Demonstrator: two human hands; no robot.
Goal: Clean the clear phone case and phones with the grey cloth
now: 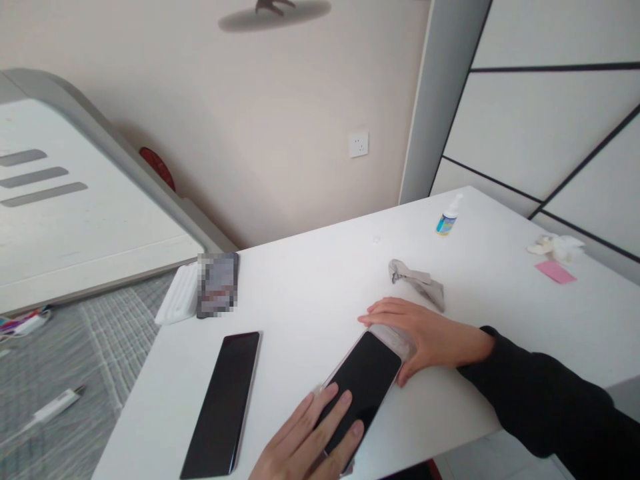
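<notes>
A phone (364, 383) with a dark screen lies slanted on the white table (310, 280) near its front edge. My left hand (305, 437) lies flat on the phone's near end, fingers stretched over the glass. My right hand (425, 337), in a dark sleeve, rests at the phone's far end, its fingers extended together over a clear piece of film or case there. A second dark-screened phone (223, 403) lies flat to the left, untouched.
A grey cloth (417, 280) lies just beyond my right hand. Farther back stands a small spray bottle (447, 217). A pink slip (555, 271) and crumpled white tissue (555, 247) sit at the right. A white box (177, 295) and a card lie at the table's left corner.
</notes>
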